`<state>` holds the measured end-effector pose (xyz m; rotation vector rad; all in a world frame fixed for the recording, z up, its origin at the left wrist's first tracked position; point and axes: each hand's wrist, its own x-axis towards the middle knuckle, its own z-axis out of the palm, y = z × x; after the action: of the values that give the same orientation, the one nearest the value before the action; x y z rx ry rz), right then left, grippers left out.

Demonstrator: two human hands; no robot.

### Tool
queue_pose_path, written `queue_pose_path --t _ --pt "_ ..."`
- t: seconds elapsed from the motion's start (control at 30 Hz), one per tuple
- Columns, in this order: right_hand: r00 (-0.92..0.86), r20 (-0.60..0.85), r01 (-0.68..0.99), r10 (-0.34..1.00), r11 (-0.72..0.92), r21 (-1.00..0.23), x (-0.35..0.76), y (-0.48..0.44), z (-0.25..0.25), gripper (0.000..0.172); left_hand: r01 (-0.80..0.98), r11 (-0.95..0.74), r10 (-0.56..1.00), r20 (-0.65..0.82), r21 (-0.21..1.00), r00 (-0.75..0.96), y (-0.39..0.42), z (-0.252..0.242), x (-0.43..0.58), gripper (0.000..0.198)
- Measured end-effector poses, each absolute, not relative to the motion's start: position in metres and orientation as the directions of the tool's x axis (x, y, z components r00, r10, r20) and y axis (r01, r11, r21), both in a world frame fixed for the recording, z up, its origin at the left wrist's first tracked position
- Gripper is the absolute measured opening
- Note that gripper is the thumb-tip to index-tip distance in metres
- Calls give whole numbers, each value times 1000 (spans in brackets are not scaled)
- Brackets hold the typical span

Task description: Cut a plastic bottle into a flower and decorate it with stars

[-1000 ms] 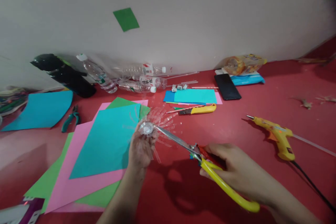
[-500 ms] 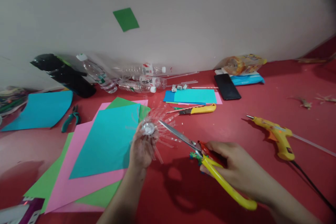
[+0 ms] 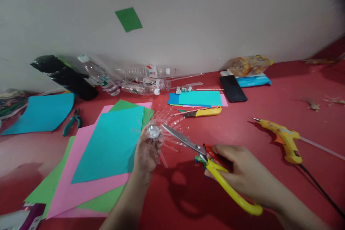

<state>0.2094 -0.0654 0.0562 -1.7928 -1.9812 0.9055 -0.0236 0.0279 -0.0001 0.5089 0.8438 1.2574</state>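
Observation:
My left hand is closed around the neck side of a cut clear plastic bottle piece, whose thin strips fan out all round like petals. My right hand grips a pair of scissors with one yellow and one red handle. The blades look closed, and their tip lies over the strips just right of the bottle piece's centre. Beneath the scissors, small green and blue paper shapes lie on the red table, partly covered by my right hand.
Coloured paper sheets lie to the left, with pliers beyond. Plastic bottles rest along the wall. A yellow utility knife and a black phone lie ahead. On the right is a yellow glue gun with its cord.
The bottle piece and my left hand have shifted very slightly right. The scissors stay almost in place, still held with the blades looking closed.

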Motion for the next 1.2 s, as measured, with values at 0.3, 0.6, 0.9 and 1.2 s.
queue_pose_path --t 0.3,0.6,0.9,1.2 --pt "-156 -177 766 972 6 -643 210 -65 56 34 -613 266 957 -282 744 72 28 2 -22 44" --pt "-158 -164 775 974 19 -632 210 -65 55 33 -610 267 954 -293 746 59 27 4 -20 45" --pt "-170 -136 748 976 38 -663 211 -67 55 38 -642 253 960 -270 724 74 27 1 -22 38" --pt "-153 -197 743 968 -19 -669 214 -68 58 29 -681 215 969 -242 700 57 30 -4 -27 24"
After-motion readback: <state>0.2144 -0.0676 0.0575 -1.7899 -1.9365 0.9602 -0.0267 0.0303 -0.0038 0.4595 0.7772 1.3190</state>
